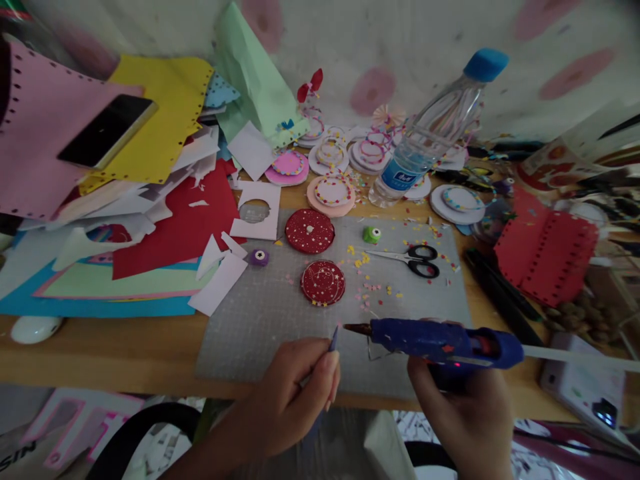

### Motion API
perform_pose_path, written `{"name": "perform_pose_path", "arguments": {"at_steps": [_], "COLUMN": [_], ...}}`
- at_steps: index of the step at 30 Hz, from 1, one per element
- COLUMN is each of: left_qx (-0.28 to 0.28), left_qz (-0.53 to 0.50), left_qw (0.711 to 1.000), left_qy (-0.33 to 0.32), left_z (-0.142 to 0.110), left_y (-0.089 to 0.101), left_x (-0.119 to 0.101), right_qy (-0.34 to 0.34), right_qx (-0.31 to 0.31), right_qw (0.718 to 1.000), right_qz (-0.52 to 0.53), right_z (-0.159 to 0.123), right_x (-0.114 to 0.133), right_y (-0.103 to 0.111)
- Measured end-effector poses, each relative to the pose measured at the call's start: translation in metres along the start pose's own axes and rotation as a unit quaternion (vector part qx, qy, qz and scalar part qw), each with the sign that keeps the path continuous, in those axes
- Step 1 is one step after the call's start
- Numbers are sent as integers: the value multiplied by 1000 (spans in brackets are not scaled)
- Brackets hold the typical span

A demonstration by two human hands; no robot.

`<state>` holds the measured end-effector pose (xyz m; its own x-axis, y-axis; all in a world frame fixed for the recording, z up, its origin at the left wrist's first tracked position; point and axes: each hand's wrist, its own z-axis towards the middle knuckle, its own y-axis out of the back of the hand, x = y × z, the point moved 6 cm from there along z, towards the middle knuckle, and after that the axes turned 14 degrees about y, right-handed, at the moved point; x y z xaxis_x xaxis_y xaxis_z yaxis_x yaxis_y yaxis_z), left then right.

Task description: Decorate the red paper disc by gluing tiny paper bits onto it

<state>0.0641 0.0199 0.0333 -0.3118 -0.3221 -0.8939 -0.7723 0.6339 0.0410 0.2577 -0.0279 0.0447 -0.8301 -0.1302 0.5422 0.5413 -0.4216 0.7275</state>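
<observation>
My right hand (465, 407) is wrapped round the handle of a blue hot glue gun (425, 339), with a pale glue stick out of its back. Its nozzle points left, close to a tiny pink piece (339, 326). That piece sits at the tip of slim blue-purple tweezers (334, 340), pinched in my left hand (305, 383); the lower part is mostly hidden by my fingers. Beyond the hands, on the grey cutting mat (250, 347), lie a dark red patterned disc (323, 283) with small yellow pieces along its lower edge and another red disc (309, 231).
Black-handled scissors (410, 259), a green punch (372, 233) and a purple punch (259, 257) lie on the mat among confetti. A water bottle (420, 140) stands behind, near beaded rings on paper discs. Stacked paper and a phone (107, 130) are left; a red perforated sheet (547, 253) is right.
</observation>
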Motion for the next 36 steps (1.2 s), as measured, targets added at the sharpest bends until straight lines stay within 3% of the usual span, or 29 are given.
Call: {"name": "perform_pose_path", "arguments": {"at_steps": [13, 22, 27, 31, 36], "left_qx": [11, 31, 45, 48, 40], "left_qz": [-1, -9, -42, -101, -188], "left_qw": [1000, 999, 998, 994, 981], "left_qy": [-3, 0, -2, 1, 27], "left_z": [0, 1, 3, 7, 14], "left_y": [0, -3, -6, -7, -7], "left_x": [1, 5, 4, 6, 17], "right_qy": [7, -13, -96, -162, -242], "right_qx": [3, -51, -69, -59, -31], "right_qw": [1000, 999, 993, 985, 966], "right_qz": [-10, 0, -6, 7, -81], "right_z": [-5, -5, -8, -6, -18], "right_x": [2, 6, 7, -17, -92], "right_y": [0, 5, 8, 9, 19]}}
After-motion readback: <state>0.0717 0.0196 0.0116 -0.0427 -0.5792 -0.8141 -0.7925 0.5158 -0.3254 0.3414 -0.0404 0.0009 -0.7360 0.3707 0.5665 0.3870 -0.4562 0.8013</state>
